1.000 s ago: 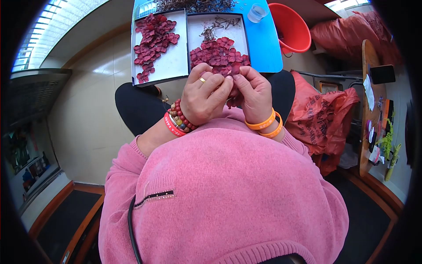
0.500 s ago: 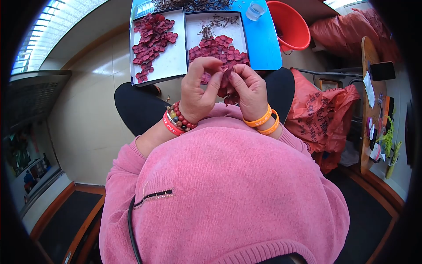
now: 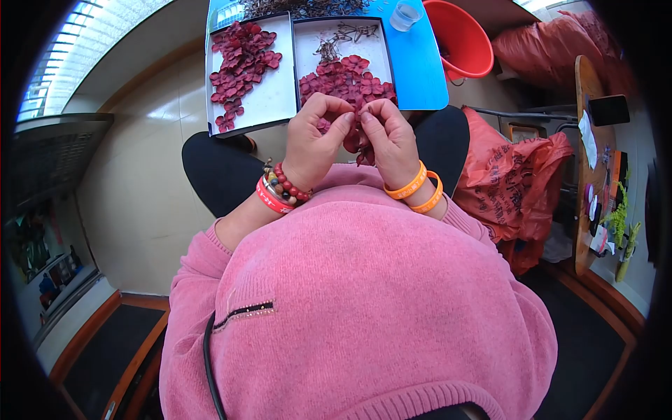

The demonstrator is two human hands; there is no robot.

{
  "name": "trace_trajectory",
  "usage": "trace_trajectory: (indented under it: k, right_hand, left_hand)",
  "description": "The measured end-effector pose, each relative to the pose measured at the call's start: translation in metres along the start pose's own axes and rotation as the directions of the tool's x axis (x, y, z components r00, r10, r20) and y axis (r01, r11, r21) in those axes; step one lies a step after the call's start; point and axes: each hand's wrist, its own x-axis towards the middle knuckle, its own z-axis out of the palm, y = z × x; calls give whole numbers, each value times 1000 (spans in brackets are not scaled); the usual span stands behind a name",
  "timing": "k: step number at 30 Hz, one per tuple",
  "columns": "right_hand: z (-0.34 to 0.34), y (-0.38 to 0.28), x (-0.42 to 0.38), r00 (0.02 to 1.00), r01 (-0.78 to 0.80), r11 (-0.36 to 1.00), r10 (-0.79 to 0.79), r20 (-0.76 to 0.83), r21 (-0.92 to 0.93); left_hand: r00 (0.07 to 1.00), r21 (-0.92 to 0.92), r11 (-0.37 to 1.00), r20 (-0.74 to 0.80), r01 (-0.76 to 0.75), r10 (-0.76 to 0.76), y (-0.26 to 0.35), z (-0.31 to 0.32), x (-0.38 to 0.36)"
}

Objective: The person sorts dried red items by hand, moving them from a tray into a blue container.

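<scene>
In the head view, the bare left hand point(image 3: 311, 143) and the bare right hand point(image 3: 397, 143) are close together. The right thumb and finger pinch a dark red, soft-looking flower bunch point(image 3: 359, 140), which hangs down between the hands. The left thumb and finger nearly meet beside its top; I cannot tell if they grip a petal. The bunch is likely held up close so small bits can be seen.

Just past both hands is a flat white box with dark edges point(image 3: 308, 49), maybe put there for a short reach. In it sits a dark red petal heap point(image 3: 350, 80).

Fingers hide the bunch's top. Far past the hands, a brown twiggy pile point(image 3: 301, 7) is cut off.
</scene>
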Motion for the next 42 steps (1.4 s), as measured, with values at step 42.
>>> trace_trajectory:
  k: [42]
  right_hand:
    - [-11, 33, 13, 984, -167, 959, 145, 108, 229]
  left_hand:
    - [985, 320, 933, 11, -166, 172, -6, 6, 3]
